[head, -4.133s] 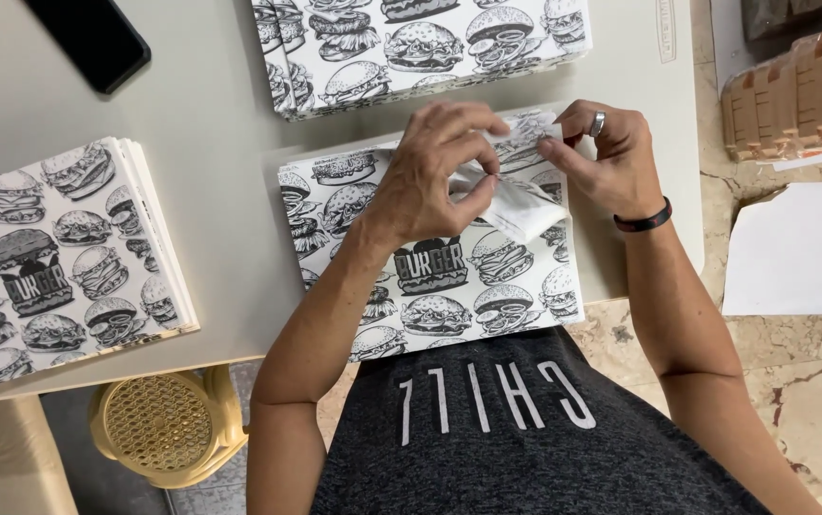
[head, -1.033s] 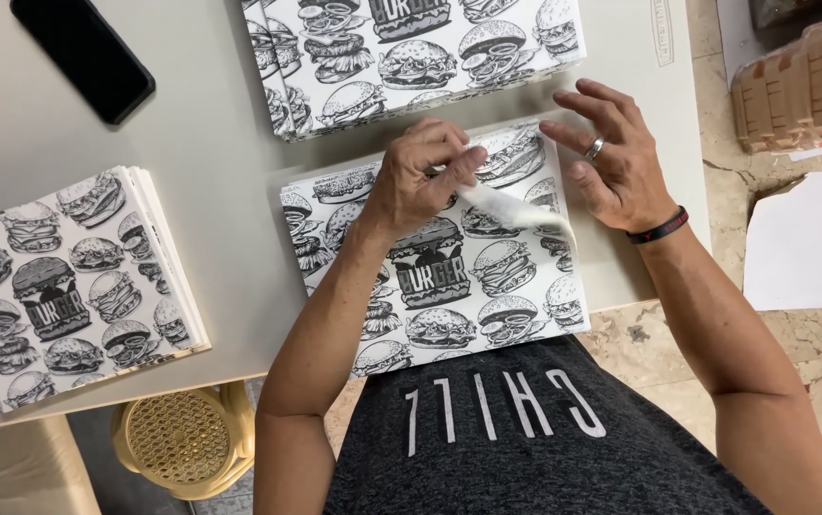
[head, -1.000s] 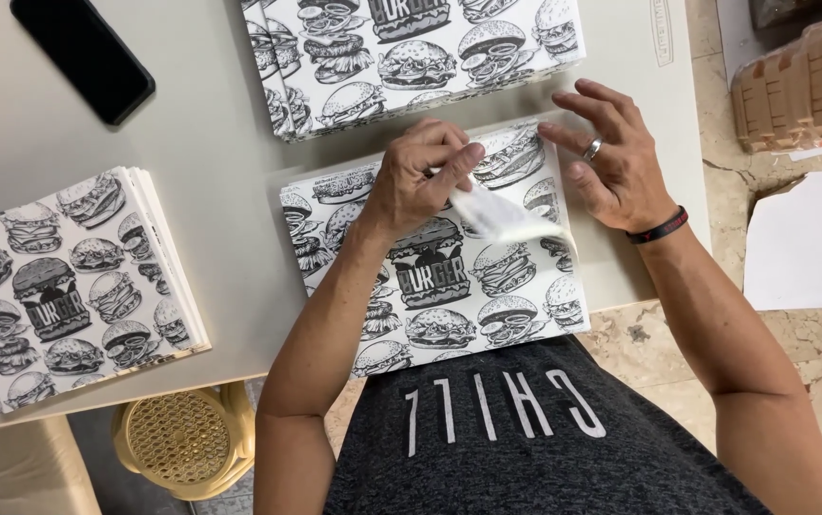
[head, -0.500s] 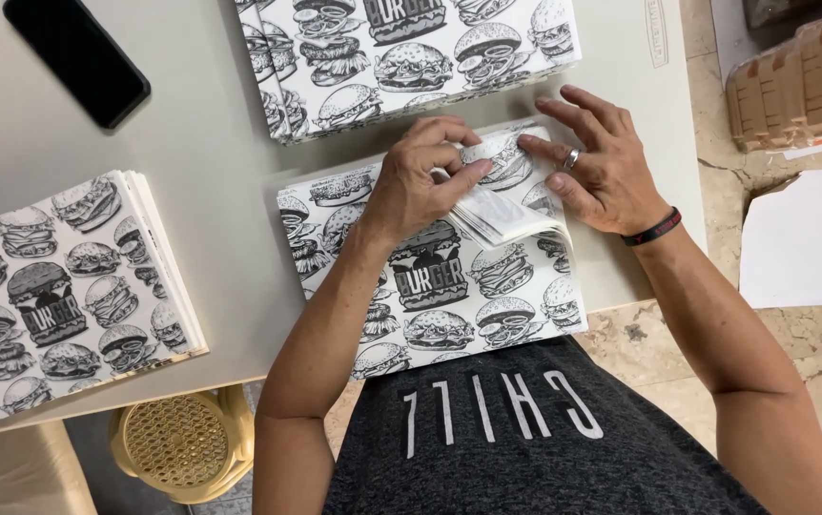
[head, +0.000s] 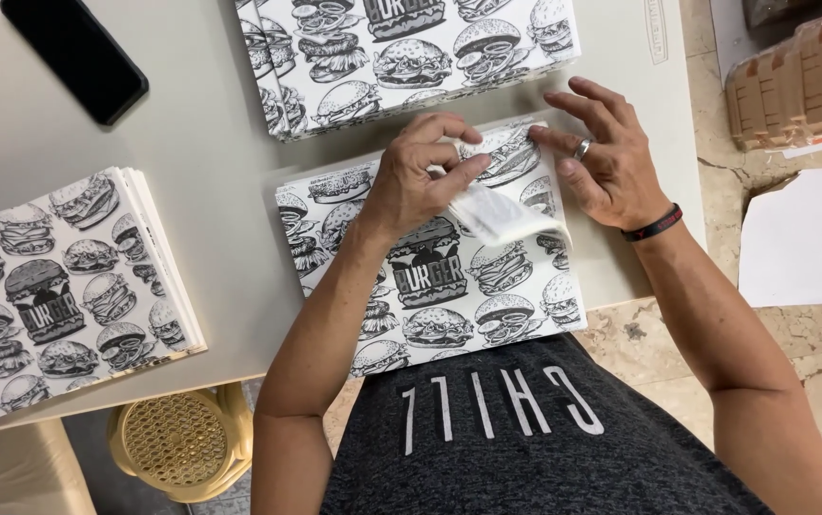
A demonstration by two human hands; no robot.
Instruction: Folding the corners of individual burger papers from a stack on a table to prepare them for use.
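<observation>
Peeled corner flap (head: 511, 217) now curls further back, pinched in left hand (head: 421, 176); right hand (head: 611, 157), fingers spread, pins printed sheet (head: 430, 277).

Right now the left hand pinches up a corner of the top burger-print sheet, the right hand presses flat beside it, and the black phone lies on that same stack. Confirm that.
Not quite. In the head view the black phone lies on the bare table, apart from the stack. The rest holds: the left hand pinches up a corner of the top burger-print sheet, and the right hand presses beside it.

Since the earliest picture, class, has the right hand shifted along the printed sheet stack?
Yes. The right hand has slid off the folded corner towards the stack's far right edge, fingers spread.
</observation>
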